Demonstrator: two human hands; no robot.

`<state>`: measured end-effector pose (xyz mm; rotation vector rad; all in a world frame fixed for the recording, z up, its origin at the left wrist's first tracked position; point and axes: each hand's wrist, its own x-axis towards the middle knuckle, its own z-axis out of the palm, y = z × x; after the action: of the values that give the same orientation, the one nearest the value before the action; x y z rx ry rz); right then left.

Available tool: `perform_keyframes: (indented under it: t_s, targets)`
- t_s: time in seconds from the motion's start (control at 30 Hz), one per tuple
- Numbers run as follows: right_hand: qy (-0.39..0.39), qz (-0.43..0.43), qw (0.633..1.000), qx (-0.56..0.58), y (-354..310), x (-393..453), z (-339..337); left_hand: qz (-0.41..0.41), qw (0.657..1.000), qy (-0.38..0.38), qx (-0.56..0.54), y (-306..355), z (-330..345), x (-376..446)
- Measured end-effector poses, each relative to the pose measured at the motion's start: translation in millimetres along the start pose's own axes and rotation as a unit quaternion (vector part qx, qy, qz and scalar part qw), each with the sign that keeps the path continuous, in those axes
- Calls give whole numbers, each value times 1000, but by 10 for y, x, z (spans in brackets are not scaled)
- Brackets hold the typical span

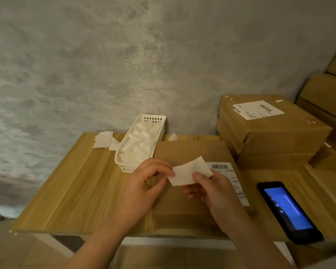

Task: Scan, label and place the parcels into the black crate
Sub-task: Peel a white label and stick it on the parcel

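The parcel point(184, 183) lies flat on the desk point(81, 181) right under both hands, where I see, from the head view, the left hand point(142, 189) and right hand point(215, 193) each pinching an end of a white label point(190, 172) just above its printed barcode sticker point(231, 181).

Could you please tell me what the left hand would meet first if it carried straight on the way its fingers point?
Probably the small white paper label that the left hand already pinches.
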<state>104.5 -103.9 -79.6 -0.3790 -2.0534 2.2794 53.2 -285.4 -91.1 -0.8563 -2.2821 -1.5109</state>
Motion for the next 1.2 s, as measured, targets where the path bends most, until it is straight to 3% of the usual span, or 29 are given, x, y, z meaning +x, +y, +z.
perform_keyframes:
  t_s: [0.2,0.3,1.2]
  targets:
    - [43,-72,994,-69,40,-118,-196,-180,976,9,-124,225,144,-83]
    - [35,-102,990,-87,16,-164,-274,-219,966,-27,-138,296,169,-59]
    - [6,-120,979,-165,0,-154,-483,-214,965,-54,-141,301,262,38]
